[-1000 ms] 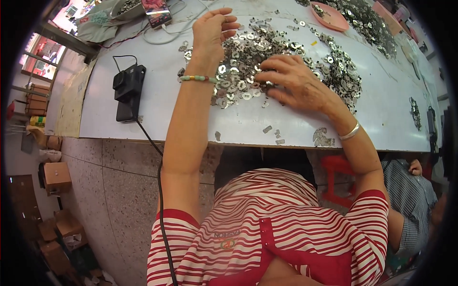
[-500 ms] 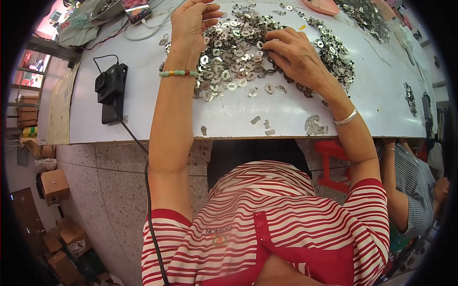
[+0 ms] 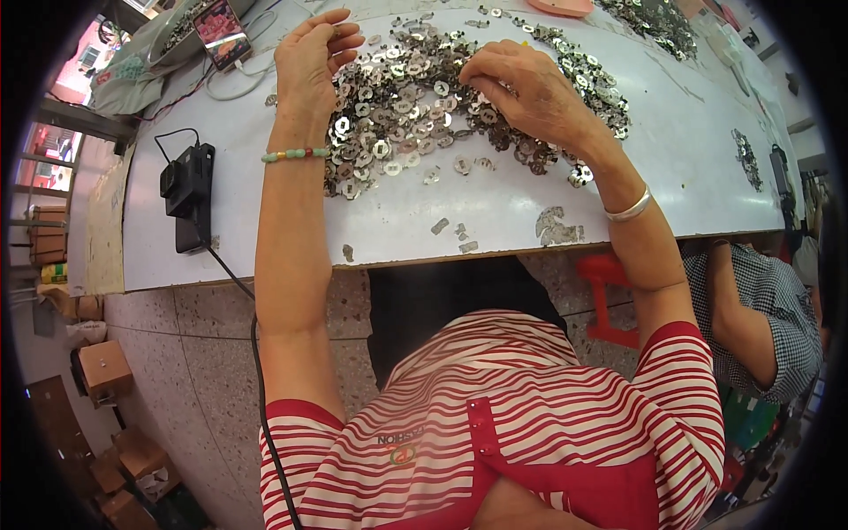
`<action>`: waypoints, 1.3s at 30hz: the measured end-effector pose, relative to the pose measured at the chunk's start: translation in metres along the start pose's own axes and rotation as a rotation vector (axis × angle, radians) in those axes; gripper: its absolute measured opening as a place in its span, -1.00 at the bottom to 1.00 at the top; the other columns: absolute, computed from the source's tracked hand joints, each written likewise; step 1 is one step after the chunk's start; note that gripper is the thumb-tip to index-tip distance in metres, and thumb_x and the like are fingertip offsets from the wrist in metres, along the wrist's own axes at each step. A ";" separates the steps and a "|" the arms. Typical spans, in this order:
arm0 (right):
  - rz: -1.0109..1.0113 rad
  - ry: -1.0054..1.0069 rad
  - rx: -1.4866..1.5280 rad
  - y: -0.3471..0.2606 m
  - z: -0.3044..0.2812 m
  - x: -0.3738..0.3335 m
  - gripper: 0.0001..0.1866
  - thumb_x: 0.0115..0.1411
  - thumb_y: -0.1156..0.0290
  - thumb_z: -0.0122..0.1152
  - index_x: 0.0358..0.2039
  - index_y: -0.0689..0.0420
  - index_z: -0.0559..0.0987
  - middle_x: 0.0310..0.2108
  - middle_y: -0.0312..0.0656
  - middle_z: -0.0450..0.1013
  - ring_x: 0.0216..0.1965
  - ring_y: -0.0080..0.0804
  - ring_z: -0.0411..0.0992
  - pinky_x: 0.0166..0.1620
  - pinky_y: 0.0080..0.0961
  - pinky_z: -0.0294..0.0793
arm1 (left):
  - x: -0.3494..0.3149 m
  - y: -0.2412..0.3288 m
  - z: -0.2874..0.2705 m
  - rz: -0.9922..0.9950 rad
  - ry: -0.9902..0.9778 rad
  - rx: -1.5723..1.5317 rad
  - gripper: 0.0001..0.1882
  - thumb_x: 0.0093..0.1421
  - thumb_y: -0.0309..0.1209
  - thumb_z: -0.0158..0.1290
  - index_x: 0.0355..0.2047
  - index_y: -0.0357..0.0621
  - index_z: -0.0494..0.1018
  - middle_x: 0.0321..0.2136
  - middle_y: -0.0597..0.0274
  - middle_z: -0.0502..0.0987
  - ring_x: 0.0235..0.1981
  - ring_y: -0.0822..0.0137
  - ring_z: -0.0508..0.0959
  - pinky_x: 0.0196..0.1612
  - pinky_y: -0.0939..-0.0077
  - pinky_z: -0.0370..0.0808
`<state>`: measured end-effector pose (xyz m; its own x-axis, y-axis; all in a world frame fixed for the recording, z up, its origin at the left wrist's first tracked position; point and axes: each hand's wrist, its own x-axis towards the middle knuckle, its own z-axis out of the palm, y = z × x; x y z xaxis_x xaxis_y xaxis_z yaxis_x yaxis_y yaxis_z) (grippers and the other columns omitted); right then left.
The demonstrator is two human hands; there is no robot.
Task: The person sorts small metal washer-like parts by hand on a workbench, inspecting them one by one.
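Reaching farther over the surface (image 3: 698, 172) than a second ago with the right hand (image 3: 530, 95), nearly pinched, into heaped punched metal washers (image 3: 402, 115); holding the left hand (image 3: 307, 64) half-curled at their edge. Cannot confirm any hold. Apparently leaving much undone, with no finished portion distinguishable.

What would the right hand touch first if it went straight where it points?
Probably the pile of small flat metal pieces just beyond the right hand, though depth is hard to judge.

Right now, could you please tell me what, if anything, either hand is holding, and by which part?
It cannot be told: the left hand curls beside the metal pieces, the right hand bends over them, and no grip shows clearly.
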<state>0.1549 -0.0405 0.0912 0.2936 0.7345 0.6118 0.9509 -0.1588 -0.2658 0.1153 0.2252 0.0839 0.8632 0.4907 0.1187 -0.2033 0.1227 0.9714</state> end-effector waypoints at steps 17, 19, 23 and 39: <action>0.003 -0.500 0.087 -0.028 -0.006 -0.014 -0.85 -0.03 0.49 0.29 -0.45 0.15 0.48 -0.42 -0.19 0.38 -0.31 -0.19 0.40 -0.13 -0.32 0.35 | -0.005 -0.005 0.007 -0.056 0.067 -0.021 -0.77 0.17 -0.58 -0.09 -0.24 -0.28 0.54 -0.41 0.12 0.59 -0.47 0.38 0.59 -0.43 0.62 0.51; 0.056 -0.492 0.035 -0.024 -0.012 -0.012 -0.86 -0.03 0.50 0.28 -0.44 0.15 0.49 -0.41 -0.19 0.38 -0.30 -0.19 0.40 -0.15 -0.30 0.35 | -0.006 -0.007 0.007 -0.078 0.069 0.099 -0.76 0.23 -0.55 -0.12 -0.18 -0.27 0.52 -0.36 0.17 0.59 -0.40 0.43 0.59 -0.37 0.64 0.52; 0.191 -0.479 0.003 -0.025 -0.018 -0.003 -0.87 -0.01 0.52 0.26 -0.40 0.14 0.51 -0.38 -0.19 0.37 -0.27 -0.19 0.38 -0.16 -0.30 0.36 | -0.009 -0.012 0.005 -0.053 0.067 0.140 -0.76 0.22 -0.55 -0.11 -0.18 -0.29 0.53 -0.37 0.17 0.59 -0.42 0.45 0.58 -0.37 0.67 0.51; 0.130 -0.135 -0.177 -0.017 0.014 -0.005 -0.89 -0.02 0.59 0.21 -0.42 0.18 0.56 -0.32 -0.27 0.46 -0.22 -0.29 0.36 -0.18 -0.39 0.30 | -0.021 -0.003 0.024 0.000 0.019 0.173 -0.76 0.21 -0.55 -0.09 -0.23 -0.30 0.56 -0.39 0.19 0.59 -0.43 0.47 0.57 -0.39 0.69 0.47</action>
<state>0.1361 -0.0320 0.0821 0.4100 0.7801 0.4725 0.9119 -0.3617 -0.1941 0.1085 0.1942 0.0836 0.8542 0.5068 0.1167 -0.1197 -0.0268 0.9924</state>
